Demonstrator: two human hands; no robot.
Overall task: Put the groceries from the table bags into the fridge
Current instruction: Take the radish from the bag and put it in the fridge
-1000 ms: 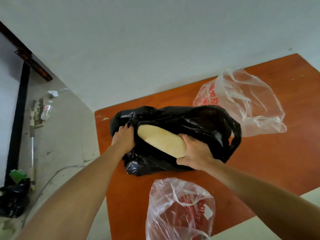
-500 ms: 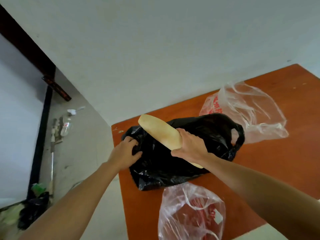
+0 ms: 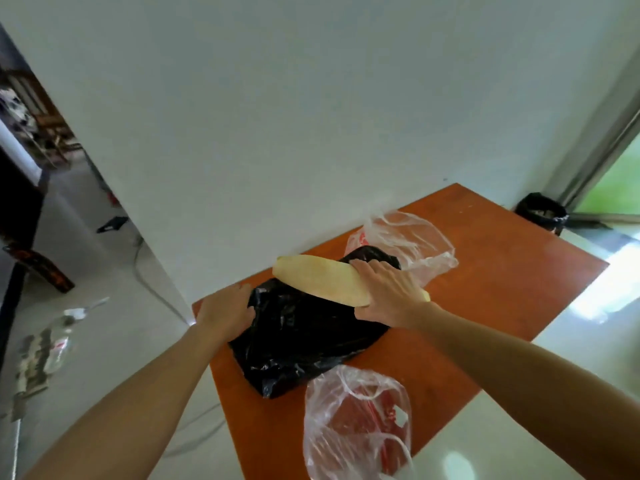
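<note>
Domestic interior, likely a home's plain living space. Evidence: orange-brown wooden table [image 3: 502,271] against a white wall [image 3: 311,116], bearing thin plastic shopping bags [image 3: 356,427]; glossy pale floor [image 3: 460,455]; lined waste bin [image 3: 540,211] at far right beside a metal-framed door [image 3: 595,161] opening on greenery.

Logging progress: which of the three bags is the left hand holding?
The black bag in the middle: the left hand grips its edge. The far clear bag and near clear bag lie untouched.

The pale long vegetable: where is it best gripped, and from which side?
Probably round its thick middle, from above, fingers across its width. The pale long vegetable is smooth and rounded, and the right hand grips near its right end, leaving most overhanging the black bag.
</note>
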